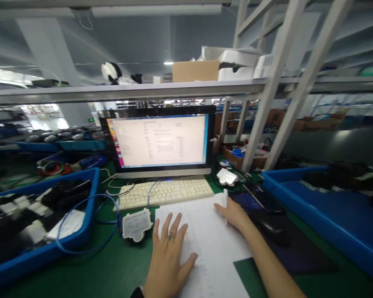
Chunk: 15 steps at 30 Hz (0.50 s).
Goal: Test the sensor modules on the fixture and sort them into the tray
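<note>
- Far left, we see a blue bin [95, 207] of dark and white parts.
- Next, a white device [137, 225] on the green bench [112, 267].
- Our left hand [168, 256], fingers spread wide, empty, over the paper [213, 244], which lies before the keyboard [174, 191].
- Our right hand [234, 213], fingers closed around a white pen [226, 195] at the paper's right side.
- Rightward, a black mouse [272, 227].

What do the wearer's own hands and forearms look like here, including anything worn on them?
Both are ungloved. The left hand wears a ring on one finger, and something black shows at its wrist, too cut off to identify. The right hand shows no ring, and its forearm is bare, with no sleeve or wristband in view.
</note>
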Each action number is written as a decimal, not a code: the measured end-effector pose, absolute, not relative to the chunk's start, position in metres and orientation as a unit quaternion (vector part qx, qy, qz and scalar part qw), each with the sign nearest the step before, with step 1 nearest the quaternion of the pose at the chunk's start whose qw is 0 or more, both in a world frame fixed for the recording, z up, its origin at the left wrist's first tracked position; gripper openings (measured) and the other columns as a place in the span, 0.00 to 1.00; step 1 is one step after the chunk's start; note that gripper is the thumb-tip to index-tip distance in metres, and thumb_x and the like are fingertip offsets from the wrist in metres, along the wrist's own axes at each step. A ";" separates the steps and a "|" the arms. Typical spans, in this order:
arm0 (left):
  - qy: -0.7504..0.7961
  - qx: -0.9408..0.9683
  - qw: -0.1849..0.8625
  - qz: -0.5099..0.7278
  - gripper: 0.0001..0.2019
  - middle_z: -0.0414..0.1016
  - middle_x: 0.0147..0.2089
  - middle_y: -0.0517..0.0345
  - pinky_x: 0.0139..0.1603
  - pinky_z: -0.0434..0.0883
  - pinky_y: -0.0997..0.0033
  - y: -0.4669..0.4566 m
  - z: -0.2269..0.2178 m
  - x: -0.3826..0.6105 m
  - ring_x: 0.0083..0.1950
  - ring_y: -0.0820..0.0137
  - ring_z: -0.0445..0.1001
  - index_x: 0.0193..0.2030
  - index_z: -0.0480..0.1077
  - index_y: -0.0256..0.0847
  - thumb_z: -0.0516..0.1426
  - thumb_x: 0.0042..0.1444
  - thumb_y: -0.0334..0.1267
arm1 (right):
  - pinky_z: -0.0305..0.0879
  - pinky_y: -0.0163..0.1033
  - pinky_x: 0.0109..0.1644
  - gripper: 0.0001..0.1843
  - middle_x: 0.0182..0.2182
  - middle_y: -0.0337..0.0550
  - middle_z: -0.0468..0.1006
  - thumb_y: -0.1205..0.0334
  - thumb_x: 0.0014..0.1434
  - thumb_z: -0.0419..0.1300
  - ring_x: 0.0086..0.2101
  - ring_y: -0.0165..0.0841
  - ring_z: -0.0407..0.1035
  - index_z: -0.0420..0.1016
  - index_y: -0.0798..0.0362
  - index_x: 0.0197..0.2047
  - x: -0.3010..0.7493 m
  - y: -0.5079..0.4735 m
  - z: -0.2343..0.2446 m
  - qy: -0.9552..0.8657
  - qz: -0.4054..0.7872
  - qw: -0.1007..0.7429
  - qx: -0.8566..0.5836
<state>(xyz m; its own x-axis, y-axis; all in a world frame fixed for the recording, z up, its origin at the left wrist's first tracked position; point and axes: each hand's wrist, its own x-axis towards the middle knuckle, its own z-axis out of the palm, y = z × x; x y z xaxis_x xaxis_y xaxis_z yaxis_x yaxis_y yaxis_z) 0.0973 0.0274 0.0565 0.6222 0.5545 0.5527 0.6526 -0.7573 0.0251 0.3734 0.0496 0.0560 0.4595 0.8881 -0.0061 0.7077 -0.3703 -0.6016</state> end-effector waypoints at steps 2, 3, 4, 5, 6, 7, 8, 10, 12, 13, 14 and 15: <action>-0.395 -0.857 0.131 -0.304 0.26 0.52 0.67 0.51 0.65 0.44 0.45 0.027 0.062 0.073 0.68 0.55 0.45 0.60 0.57 0.42 0.54 0.54 0.39 | 0.62 0.45 0.47 0.29 0.46 0.57 0.74 0.51 0.54 0.53 0.47 0.46 0.68 0.64 0.59 0.55 0.378 0.051 0.051 -0.496 0.163 0.235 -0.820; -0.427 -0.836 0.142 -0.314 0.27 0.52 0.67 0.50 0.65 0.45 0.45 0.029 0.064 0.061 0.68 0.55 0.45 0.61 0.55 0.42 0.54 0.55 0.39 | 0.62 0.45 0.47 0.30 0.45 0.58 0.74 0.49 0.54 0.53 0.46 0.47 0.69 0.64 0.60 0.55 0.381 0.053 0.047 -0.494 0.154 0.218 -0.827; -0.458 -0.815 0.149 -0.322 0.28 0.52 0.66 0.49 0.65 0.46 0.46 0.031 0.065 0.050 0.68 0.55 0.45 0.62 0.54 0.42 0.54 0.55 0.39 | 0.62 0.46 0.47 0.32 0.45 0.58 0.74 0.47 0.54 0.52 0.46 0.48 0.69 0.64 0.60 0.56 0.383 0.055 0.044 -0.503 0.145 0.208 -0.827; -0.486 -0.796 0.151 -0.328 0.29 0.51 0.66 0.48 0.64 0.46 0.45 0.034 0.065 0.040 0.68 0.55 0.45 0.63 0.52 0.41 0.54 0.55 0.40 | 0.63 0.46 0.46 0.34 0.45 0.58 0.74 0.45 0.54 0.52 0.46 0.49 0.69 0.63 0.60 0.57 0.385 0.057 0.041 -0.505 0.134 0.197 -0.829; -0.511 -0.778 0.149 -0.333 0.31 0.51 0.67 0.47 0.64 0.47 0.45 0.037 0.064 0.032 0.68 0.54 0.44 0.64 0.50 0.41 0.55 0.55 0.41 | 0.63 0.47 0.46 0.36 0.46 0.59 0.74 0.44 0.53 0.51 0.45 0.49 0.69 0.62 0.61 0.58 0.386 0.059 0.038 -0.507 0.125 0.187 -0.832; -0.531 -0.763 0.147 -0.338 0.32 0.50 0.67 0.46 0.64 0.47 0.45 0.041 0.063 0.026 0.68 0.54 0.44 0.64 0.48 0.41 0.55 0.54 0.42 | 0.63 0.48 0.46 0.38 0.47 0.60 0.73 0.43 0.53 0.51 0.45 0.50 0.69 0.61 0.61 0.59 0.387 0.060 0.037 -0.508 0.119 0.175 -0.835; -0.547 -0.750 0.145 -0.341 0.34 0.49 0.67 0.45 0.64 0.47 0.44 0.045 0.061 0.022 0.68 0.53 0.44 0.65 0.46 0.40 0.56 0.54 0.44 | 0.63 0.49 0.46 0.40 0.48 0.60 0.73 0.42 0.53 0.50 0.46 0.51 0.69 0.59 0.62 0.61 0.387 0.061 0.036 -0.506 0.115 0.161 -0.840; -0.570 -0.732 0.138 -0.347 0.40 0.48 0.67 0.43 0.64 0.46 0.44 0.052 0.057 0.018 0.68 0.53 0.43 0.66 0.43 0.39 0.58 0.51 0.46 | 0.62 0.49 0.47 0.43 0.50 0.61 0.71 0.40 0.53 0.49 0.47 0.52 0.68 0.54 0.63 0.63 0.385 0.061 0.039 -0.502 0.122 0.135 -0.846; -0.585 -0.722 0.123 -0.347 0.45 0.48 0.67 0.41 0.64 0.47 0.44 0.057 0.052 0.019 0.68 0.52 0.44 0.66 0.42 0.37 0.61 0.46 0.46 | 0.62 0.49 0.49 0.45 0.48 0.60 0.72 0.39 0.53 0.48 0.47 0.52 0.68 0.52 0.63 0.64 0.383 0.059 0.042 -0.497 0.138 0.121 -0.848; -0.592 -0.720 0.113 -0.345 0.47 0.49 0.67 0.41 0.64 0.48 0.44 0.059 0.050 0.020 0.68 0.51 0.45 0.66 0.42 0.36 0.62 0.44 0.45 | 0.61 0.49 0.49 0.45 0.46 0.59 0.74 0.38 0.53 0.46 0.47 0.51 0.68 0.53 0.63 0.64 0.384 0.059 0.043 -0.494 0.144 0.122 -0.848; -0.598 -0.717 0.101 -0.342 0.48 0.50 0.66 0.41 0.64 0.49 0.44 0.060 0.048 0.021 0.67 0.50 0.46 0.66 0.43 0.36 0.63 0.42 0.44 | 0.61 0.49 0.49 0.44 0.44 0.59 0.75 0.37 0.53 0.45 0.45 0.51 0.69 0.54 0.62 0.63 0.386 0.058 0.042 -0.492 0.148 0.129 -0.848; -0.606 -0.715 0.088 -0.338 0.47 0.52 0.65 0.41 0.63 0.50 0.45 0.061 0.047 0.022 0.66 0.50 0.49 0.65 0.45 0.36 0.63 0.40 0.42 | 0.62 0.49 0.49 0.43 0.41 0.58 0.77 0.36 0.54 0.43 0.44 0.50 0.70 0.57 0.60 0.63 0.389 0.059 0.038 -0.490 0.148 0.141 -0.847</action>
